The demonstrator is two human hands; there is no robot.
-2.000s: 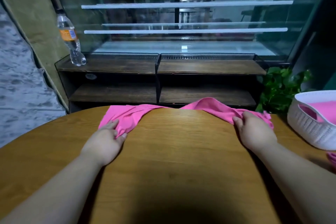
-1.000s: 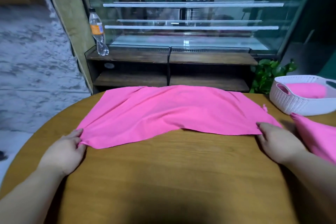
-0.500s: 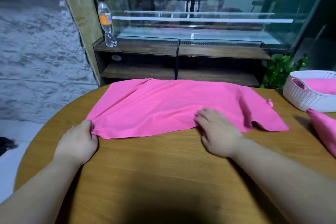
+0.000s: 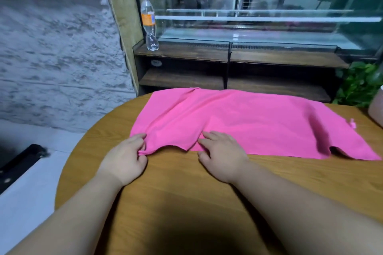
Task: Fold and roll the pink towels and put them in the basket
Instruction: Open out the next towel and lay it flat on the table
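A pink towel [image 4: 255, 122] lies spread across the far half of the round wooden table [image 4: 207, 192], wrinkled at its left end and lifted a little at its near right corner. My left hand [image 4: 124, 159] pinches the towel's near left corner between thumb and fingers. My right hand [image 4: 222, 155] rests on the towel's near edge just right of the left hand, fingers spread and fairly straight. Only a sliver of the basket [image 4: 376, 109] shows at the right edge of the frame.
Behind the table stands a dark wooden shelf unit [image 4: 228, 56] with a glass display case above it. A plastic bottle [image 4: 149, 25] with an orange label stands on the shelf's left end. A green plant [image 4: 358, 85] sits at the far right. A grey stone wall is on the left.
The towel was pulled onto the table and spread out. My right hand left the towel's right corner and moved left along the near edge, close to my left hand. The view swung left, hiding most of the basket.
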